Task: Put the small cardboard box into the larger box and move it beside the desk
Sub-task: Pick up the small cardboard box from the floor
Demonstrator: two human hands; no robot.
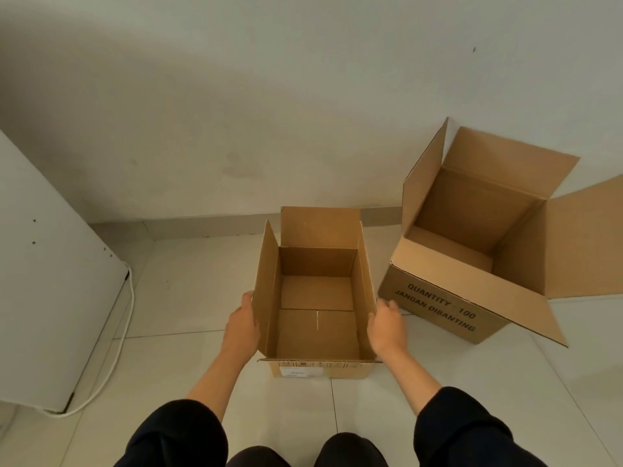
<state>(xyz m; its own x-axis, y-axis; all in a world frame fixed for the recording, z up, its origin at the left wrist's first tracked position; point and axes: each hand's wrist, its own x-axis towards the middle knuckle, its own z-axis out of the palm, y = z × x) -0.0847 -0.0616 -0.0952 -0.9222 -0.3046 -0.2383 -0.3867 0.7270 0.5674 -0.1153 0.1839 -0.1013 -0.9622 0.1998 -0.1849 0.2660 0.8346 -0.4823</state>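
Observation:
The small cardboard box (pixel 317 318) stands open on the tiled floor in front of me, its flaps up and its inside empty. My left hand (pixel 241 326) lies flat against its left side, fingers behind the raised flap. Pressed against the right side is my right hand (pixel 387 326). Both hands clasp the box between them. The larger box (pixel 472 237) stands to the right, open and empty, flaps spread, with black print on its front side.
A white desk or cabinet (pixel 50 281) stands at the left, a white cable (pixel 124 332) running down beside it. The wall is just behind both boxes. My knees show at the bottom edge.

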